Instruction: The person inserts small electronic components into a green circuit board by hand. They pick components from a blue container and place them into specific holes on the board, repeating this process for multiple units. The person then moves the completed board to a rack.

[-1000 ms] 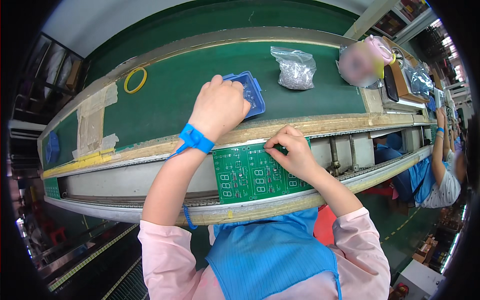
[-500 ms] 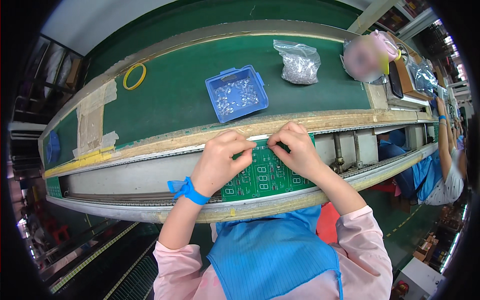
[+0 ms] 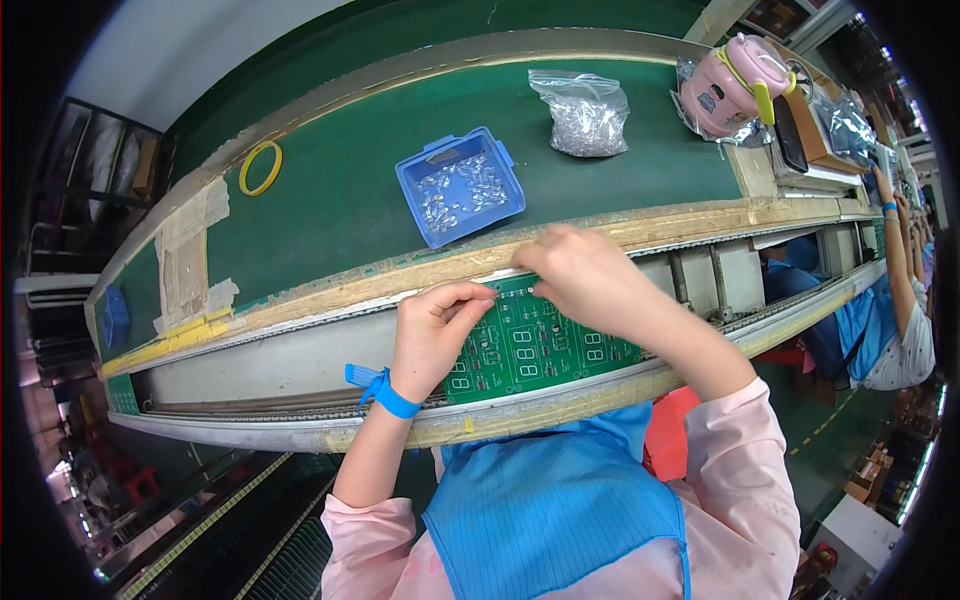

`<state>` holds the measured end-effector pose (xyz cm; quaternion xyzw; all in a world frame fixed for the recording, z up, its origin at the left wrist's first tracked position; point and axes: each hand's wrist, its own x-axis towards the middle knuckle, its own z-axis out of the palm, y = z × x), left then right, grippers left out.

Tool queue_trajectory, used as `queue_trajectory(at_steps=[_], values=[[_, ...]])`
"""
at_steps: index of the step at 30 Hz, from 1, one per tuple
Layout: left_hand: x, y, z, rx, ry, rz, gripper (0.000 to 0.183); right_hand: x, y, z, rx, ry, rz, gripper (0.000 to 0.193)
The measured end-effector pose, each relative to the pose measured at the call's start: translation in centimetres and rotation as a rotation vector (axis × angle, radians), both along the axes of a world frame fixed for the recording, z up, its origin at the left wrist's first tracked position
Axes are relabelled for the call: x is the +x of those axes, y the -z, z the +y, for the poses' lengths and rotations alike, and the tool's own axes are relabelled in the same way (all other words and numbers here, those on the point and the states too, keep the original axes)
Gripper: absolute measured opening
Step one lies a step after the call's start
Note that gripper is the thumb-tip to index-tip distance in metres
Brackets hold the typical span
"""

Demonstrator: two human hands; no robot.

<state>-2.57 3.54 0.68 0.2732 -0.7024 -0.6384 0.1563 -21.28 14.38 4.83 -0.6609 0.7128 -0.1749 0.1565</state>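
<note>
A green circuit board [image 3: 545,350] with white digit outlines and small parts lies across the conveyor rails in front of me. My left hand [image 3: 430,335], with a blue wrist strap, is closed in a pinch at the board's upper left part. Whatever its fingertips hold is too small to make out. Over the board's upper right, my right hand [image 3: 585,280] is lifted and smeared by motion, its fingertips near the wooden edge. Beyond the rail sits a blue tray [image 3: 478,224] of small clear components, out of reach of both hands' touch.
A zip bag [image 3: 590,125] of clear parts lies right of the tray. Farther right stand a pink lidded container [image 3: 715,95] and a dark phone [image 3: 788,145]. A yellow ring [image 3: 246,182] lies at left. A co-worker's arm [image 3: 890,235] shows at far right.
My right hand has risen off the board toward the wooden edge and its pinch has moved away. My left hand stays pinched at the board. The view has shifted slightly.
</note>
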Motion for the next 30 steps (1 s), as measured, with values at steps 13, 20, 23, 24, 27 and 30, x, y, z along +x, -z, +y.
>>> queue_trajectory(at_steps=[13,20,23,24,27,30], values=[[-1.0,0.8,0.6,-0.199,0.014,-0.054,0.019,0.5,1.9,-11.5,-0.126,0.041,0.121,0.008],[-1.6,0.9,1.1,-0.254,0.026,-0.052,0.021,0.5,1.6,-11.3,-0.068,0.033,0.117,0.010],[-1.6,1.3,1.4,-0.163,0.000,-0.054,0.019,0.8,1.0,-11.2,-0.006,0.061,0.101,0.013],[-1.7,1.4,1.4,-0.151,-0.010,-0.035,0.018,0.9,0.8,-11.2,0.009,0.070,0.091,0.013],[-1.9,1.7,1.5,-0.118,-0.024,0.005,0.016,1.0,1.5,-11.3,-0.087,0.088,0.055,0.010],[-2.1,1.6,1.5,-0.121,-0.009,0.005,0.015,1.1,1.9,-11.3,-0.110,0.090,0.082,0.012]])
